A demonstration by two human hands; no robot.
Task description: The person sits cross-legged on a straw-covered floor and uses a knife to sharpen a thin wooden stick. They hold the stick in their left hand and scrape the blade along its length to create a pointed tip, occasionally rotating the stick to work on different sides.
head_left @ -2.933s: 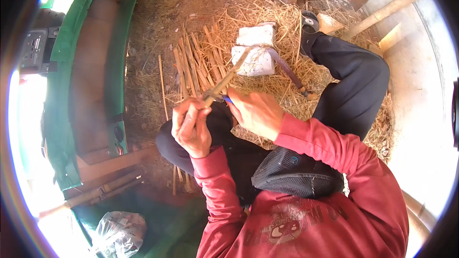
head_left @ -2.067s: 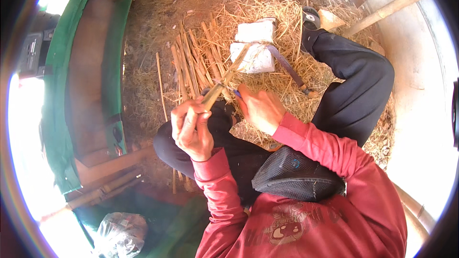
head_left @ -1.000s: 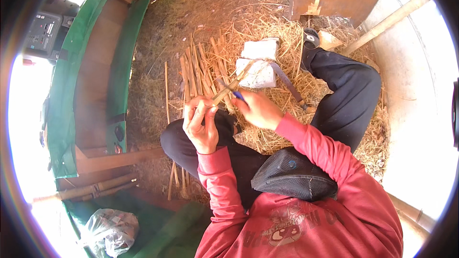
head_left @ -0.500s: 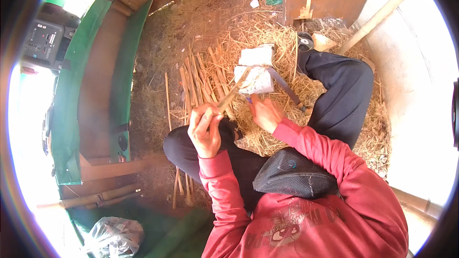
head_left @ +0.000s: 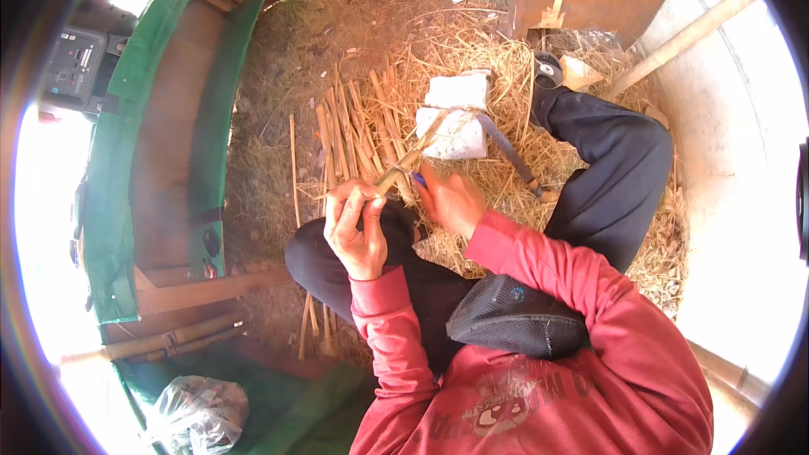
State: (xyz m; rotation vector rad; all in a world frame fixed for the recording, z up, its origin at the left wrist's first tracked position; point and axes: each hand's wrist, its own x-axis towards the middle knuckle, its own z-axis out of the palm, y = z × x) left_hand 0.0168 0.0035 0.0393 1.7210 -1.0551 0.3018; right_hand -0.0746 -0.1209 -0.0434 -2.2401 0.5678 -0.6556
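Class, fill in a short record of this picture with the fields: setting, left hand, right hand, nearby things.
setting: person in a red top sitting on straw-covered ground
left hand: left hand grips a thin bamboo strip
right hand: right hand holds a blue-handled tool against the strip; blade hidden
nearby things: bundle of split sticks, white block, curved sickle, green tarp, plastic bag

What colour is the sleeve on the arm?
Red; the sleeve shows best in the head view.
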